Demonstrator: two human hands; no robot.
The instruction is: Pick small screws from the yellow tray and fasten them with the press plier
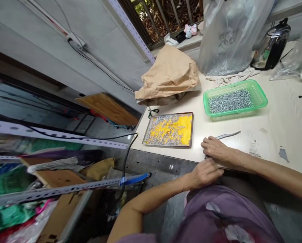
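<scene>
My left hand (203, 172) is closed at the table's front edge, fingers curled round something too small to make out. Just above it, my right hand (215, 148) rests at the edge with its fingers bent together; what they hold is hidden. A grey curved strip-like tool (228, 135) lies on the table beyond my right hand. To the left of both hands sits a shallow brown tray (192, 130) with a yellow bottom and many small metal pins (166, 140). Farther back, a green plastic basket (261, 98) holds a heap of similar metal pieces (230, 102).
Green-handled scissors (153, 110) lie behind the tray, near a brown paper bag (169, 72). A large clear plastic bag (224, 37) and a kettle (273, 45) stand at the back. Metal rails (64, 135) and a black cable (127, 155) are on the left.
</scene>
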